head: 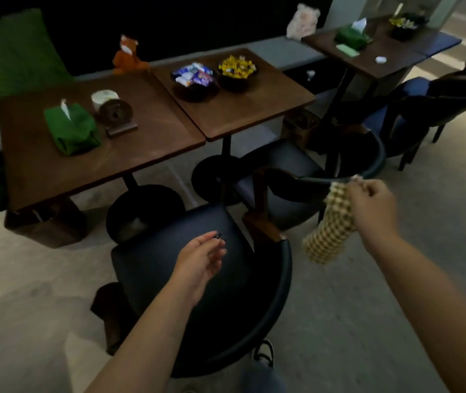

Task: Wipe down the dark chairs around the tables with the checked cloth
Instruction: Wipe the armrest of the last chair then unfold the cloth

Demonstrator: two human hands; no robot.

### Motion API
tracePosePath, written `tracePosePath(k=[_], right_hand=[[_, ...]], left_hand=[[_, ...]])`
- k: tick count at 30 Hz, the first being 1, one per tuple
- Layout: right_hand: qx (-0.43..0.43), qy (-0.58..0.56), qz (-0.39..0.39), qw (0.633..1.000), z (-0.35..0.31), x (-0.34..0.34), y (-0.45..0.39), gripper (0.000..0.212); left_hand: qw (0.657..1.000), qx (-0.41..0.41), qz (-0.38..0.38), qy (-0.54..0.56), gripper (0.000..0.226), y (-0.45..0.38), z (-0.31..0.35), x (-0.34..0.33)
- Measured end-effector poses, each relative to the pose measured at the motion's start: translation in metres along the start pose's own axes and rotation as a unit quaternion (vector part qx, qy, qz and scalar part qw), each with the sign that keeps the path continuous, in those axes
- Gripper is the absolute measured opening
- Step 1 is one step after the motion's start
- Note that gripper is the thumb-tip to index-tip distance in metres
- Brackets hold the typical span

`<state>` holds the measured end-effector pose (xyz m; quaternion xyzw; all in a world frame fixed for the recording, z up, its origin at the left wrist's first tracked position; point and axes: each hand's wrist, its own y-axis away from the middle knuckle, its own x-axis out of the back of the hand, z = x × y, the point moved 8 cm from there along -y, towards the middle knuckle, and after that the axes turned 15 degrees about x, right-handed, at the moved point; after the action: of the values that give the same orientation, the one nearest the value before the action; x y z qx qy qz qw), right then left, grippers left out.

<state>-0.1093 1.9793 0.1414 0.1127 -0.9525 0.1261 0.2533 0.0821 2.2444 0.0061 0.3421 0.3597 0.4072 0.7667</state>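
Closest up, left hand (200,259) hovers with relaxed, empty fingers over the dark padded chair with curved back (197,279). Right hand (373,208) pinches the beige-and-brown checked cloth (329,231) by its top corner, so it dangles just beside a second dark chair's curved backrest (339,177), near the brown wooden tables (141,154).

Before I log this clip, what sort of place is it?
Probably a small café or lounge seating area: square brown wooden pedestal tables pushed side by side, dark padded armchairs tucked around them, and dark bowls of wrapped sweets set out for guests.
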Motion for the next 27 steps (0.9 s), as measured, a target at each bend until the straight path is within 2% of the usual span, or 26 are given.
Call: tracePosePath(k=[3, 6, 9, 14, 16, 20, 23, 27], right_hand=[[-0.033, 0.071, -0.158, 0.984, 0.057, -0.045, -0.003, 0.021], [-0.074, 0.125, -0.291, 0.946, 0.109, -0.085, 0.003, 0.029], [-0.112, 0.135, -0.377, 0.909, 0.15, -0.122, 0.014, 0.041], [-0.173, 0.128, -0.424, 0.88, 0.186, -0.161, 0.032, 0.046], [-0.211, 0.096, -0.424, 0.876, 0.195, -0.171, 0.04, 0.059], [-0.217, 0.067, -0.451, 0.863, 0.208, -0.186, 0.05, 0.083], [-0.244, 0.021, -0.476, 0.845, 0.213, -0.194, 0.052, 0.069], [-0.248, 0.006, -0.485, 0.839, 0.211, -0.204, 0.043, 0.038]], left_hand=[[0.999, 0.032, 0.025, -0.013, 0.016, -0.044, -0.029, -0.023], [0.996, 0.069, 0.045, -0.027, 0.017, -0.088, -0.061, -0.045], [0.99, 0.094, 0.071, -0.075, 0.022, -0.124, -0.091, -0.061], [0.969, 0.128, 0.108, -0.182, 0.034, -0.165, -0.124, -0.065], [0.959, 0.135, 0.108, -0.226, 0.038, -0.178, -0.131, -0.065], [0.937, 0.156, 0.094, -0.298, 0.054, -0.202, -0.139, -0.067], [0.925, 0.221, 0.065, -0.303, 0.097, -0.221, -0.155, -0.057], [0.921, 0.269, 0.036, -0.281, 0.094, -0.222, -0.149, -0.056]])
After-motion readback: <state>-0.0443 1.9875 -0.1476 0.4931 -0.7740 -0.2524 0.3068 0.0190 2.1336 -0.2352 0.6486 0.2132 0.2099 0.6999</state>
